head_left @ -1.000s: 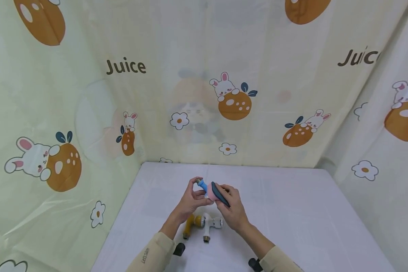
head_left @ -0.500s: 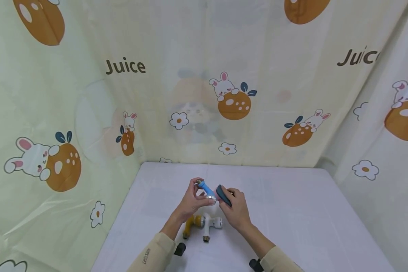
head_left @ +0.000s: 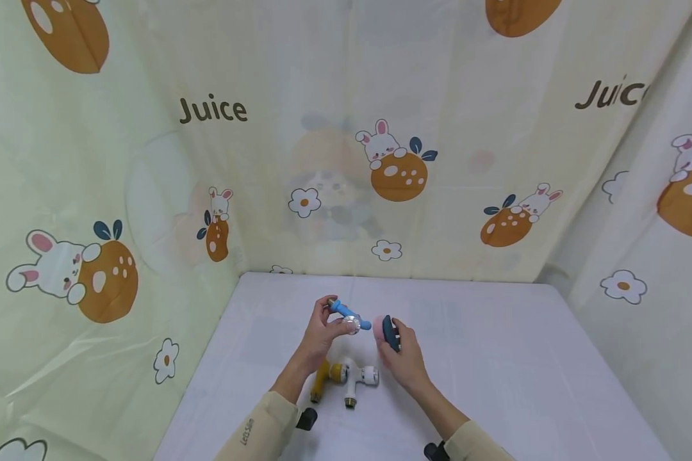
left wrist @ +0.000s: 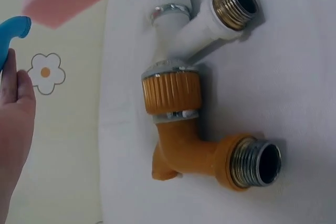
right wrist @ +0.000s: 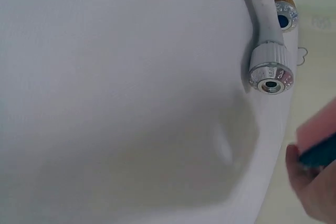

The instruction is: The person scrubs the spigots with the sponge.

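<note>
Above the table, my left hand (head_left: 318,334) grips a blue faucet (head_left: 341,309) by its threaded end and clear round knob, its small spout pointing right. Only the curved blue spout (left wrist: 14,27) of it shows in the left wrist view. My right hand (head_left: 405,360) holds a scrubbing sponge by its dark teal back (head_left: 389,333). The pink foam (head_left: 378,328) faces the faucet, with a small gap between them. In the right wrist view, the pink foam (right wrist: 317,128) and part of the right hand (right wrist: 321,195) sit at the right edge.
A yellow-orange faucet (left wrist: 181,142) and a white faucet (left wrist: 181,38) lie together on the white-covered table (head_left: 496,358), below and between the forearms. A printed curtain (head_left: 461,96) hangs behind the table and along both sides.
The sponge, earlier against the blue faucet, has drawn away to the right with my right hand. My left hand has turned the faucet so its spout and knob show.
</note>
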The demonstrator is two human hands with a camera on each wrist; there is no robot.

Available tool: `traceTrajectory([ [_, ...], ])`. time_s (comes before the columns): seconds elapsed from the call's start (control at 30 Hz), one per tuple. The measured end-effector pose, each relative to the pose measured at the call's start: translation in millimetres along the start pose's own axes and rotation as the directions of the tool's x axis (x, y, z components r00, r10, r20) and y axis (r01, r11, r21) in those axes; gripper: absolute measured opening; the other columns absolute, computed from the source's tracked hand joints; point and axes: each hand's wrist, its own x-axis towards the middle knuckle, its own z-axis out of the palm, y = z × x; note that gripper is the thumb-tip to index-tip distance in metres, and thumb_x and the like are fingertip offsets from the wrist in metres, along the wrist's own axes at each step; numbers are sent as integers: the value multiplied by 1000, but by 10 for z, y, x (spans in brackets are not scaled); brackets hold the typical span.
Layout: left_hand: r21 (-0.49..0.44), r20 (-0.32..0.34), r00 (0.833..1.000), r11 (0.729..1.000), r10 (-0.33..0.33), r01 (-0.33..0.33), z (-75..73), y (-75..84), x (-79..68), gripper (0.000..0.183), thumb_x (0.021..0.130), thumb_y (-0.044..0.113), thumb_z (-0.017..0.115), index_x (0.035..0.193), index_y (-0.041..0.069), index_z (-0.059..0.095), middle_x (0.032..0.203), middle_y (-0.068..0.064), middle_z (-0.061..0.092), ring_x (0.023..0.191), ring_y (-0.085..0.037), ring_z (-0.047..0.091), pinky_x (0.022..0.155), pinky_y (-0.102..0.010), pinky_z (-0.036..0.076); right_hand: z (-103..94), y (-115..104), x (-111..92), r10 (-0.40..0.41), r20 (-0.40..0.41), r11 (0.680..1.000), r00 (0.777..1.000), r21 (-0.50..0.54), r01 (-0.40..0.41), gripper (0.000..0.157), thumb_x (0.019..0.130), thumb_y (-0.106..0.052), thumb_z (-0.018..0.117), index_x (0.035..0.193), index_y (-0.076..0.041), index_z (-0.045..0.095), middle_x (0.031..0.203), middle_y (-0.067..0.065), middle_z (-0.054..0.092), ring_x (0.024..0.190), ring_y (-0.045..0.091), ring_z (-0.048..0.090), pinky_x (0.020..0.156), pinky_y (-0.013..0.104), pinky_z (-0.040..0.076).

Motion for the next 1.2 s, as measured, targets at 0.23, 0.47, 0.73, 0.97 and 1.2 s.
traceTrajectory([
  [0.23, -152, -25, 1000, 988, -12, 8, 67, 1, 19, 77, 93, 8, 73, 154, 9, 27, 135, -8, 50, 110, -13, 65, 106, -35, 53, 1, -136, -9, 36, 85, 976, 996, 209, -53, 72, 104, -35, 62, 163, -11, 28, 144, 14, 50, 124, 30, 53, 88, 35, 55],
  [0.47, 123, 29, 995, 988, -98, 94, 2, 12, -2, 55, 93, 31, 79, 137, 6, 57, 116, -3, 64, 106, -19, 58, 95, -34, 43, -68, -138, 35, -18, 32, 974, 999, 228, 10, 71, 104, -36, 64, 163, -15, 31, 143, 11, 50, 122, 26, 50, 84, 30, 53],
  [0.73, 272, 265, 950, 958, -166, 92, -11, 18, -36, 47, 101, 40, 63, 140, 14, 62, 124, -6, 69, 111, -22, 65, 107, -52, 40, -107, -205, 88, -98, -54, 977, 994, 184, 106, 74, 99, -31, 72, 162, -19, 37, 150, 12, 47, 134, 30, 49, 108, 54, 48],
  [0.97, 154, 227, 966, 984, -123, 89, -22, 4, -33, 51, 103, 32, 61, 147, 8, 53, 142, -16, 63, 127, -31, 66, 111, -47, 45, -118, -252, 43, -377, -140, 923, 915, 22, 384, 65, 92, -13, 71, 154, -20, 52, 148, 11, 51, 131, 28, 49, 103, 52, 51],
  [1.2, 165, 255, 963, 985, -90, 48, -56, 31, -34, 52, 98, 24, 71, 148, 16, 56, 155, -6, 52, 126, -21, 59, 115, -46, 45, -113, -279, 8, -586, -93, 810, 805, -22, 586, 63, 83, -2, 66, 145, -12, 62, 148, 14, 52, 132, 29, 48, 106, 31, 46],
])
